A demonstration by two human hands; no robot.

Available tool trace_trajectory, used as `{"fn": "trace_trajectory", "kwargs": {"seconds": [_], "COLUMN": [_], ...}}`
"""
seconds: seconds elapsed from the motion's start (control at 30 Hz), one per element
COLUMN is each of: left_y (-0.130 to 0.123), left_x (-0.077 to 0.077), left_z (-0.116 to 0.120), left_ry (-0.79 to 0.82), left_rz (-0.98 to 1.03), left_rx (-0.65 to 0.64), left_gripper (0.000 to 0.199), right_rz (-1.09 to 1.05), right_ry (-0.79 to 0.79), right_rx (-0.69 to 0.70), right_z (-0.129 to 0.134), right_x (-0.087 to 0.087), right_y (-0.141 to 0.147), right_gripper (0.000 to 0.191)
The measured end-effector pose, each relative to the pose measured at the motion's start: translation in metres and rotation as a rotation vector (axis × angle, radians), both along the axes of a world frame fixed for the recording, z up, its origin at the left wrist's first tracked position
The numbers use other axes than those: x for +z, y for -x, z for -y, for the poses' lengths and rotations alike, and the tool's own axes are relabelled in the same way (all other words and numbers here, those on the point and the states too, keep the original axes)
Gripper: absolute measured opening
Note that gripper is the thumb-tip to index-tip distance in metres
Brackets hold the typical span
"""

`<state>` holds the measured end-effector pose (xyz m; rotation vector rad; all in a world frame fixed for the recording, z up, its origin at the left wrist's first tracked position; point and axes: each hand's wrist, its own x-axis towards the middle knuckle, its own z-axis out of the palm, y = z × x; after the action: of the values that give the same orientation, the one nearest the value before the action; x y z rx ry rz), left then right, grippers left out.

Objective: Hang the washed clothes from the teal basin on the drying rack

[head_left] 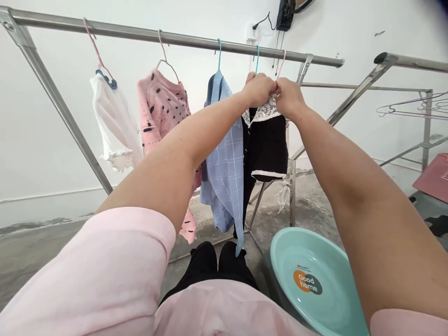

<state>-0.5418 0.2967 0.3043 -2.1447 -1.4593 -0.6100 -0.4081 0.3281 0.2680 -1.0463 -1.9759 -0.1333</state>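
Observation:
My left hand [260, 88] and my right hand [290, 99] meet close together just below the rail, fingers closed on the white lace top edge of a black garment [269, 144]. This garment has white trim at its lower edge and hangs under a pink hanger [282, 63]. Exactly how the fingers grip the lace is partly hidden by my hands. Left of it, a blue checked shirt [224, 163] hangs on a blue hanger [220, 56]. Another turquoise hanger [258, 60] shows above my left hand.
Farther left on the metal rail [129, 32] hang a pink spotted sweater [163, 100] and a white garment [114, 116]. A turquoise basin [315, 252] stands low at the right. Behind my right arm, several hangers [402, 111] hang on another rack [425, 135].

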Motion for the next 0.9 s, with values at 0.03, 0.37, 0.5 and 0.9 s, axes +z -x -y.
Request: {"fn": "trace_trajectory", "kwargs": {"seconds": [0.03, 0.37, 0.5, 0.9], "left_y": [-0.002, -0.001, 0.004, 0.009], "left_x": [0.001, 0.011, 0.005, -0.110], "left_z": [-0.002, -0.019, -0.027, 0.177], "left_ry": [0.035, -0.109, -0.025, -0.057], "left_rz": [-0.002, 0.250, 0.236, -0.146], "left_rx": [0.014, 0.195, 0.288, -0.427], "left_gripper": [0.032, 0.026, 0.030, 0.020], "right_rz": [-0.016, -0.179, -0.121, 0.301], "right_ry": [-0.006, -0.011, 0.043, 1.192], "right_rx": [-0.004, 0.061, 0.112, 0.852], "right_z": [-0.001, 0.019, 0.034, 0.223], "right_x": [0.000, -0.016, -0.036, -0.292], "right_y": [-0.002, 0.003, 0.002, -0.113], "right_gripper": [0.029, 0.029, 0.036, 0.021]}}
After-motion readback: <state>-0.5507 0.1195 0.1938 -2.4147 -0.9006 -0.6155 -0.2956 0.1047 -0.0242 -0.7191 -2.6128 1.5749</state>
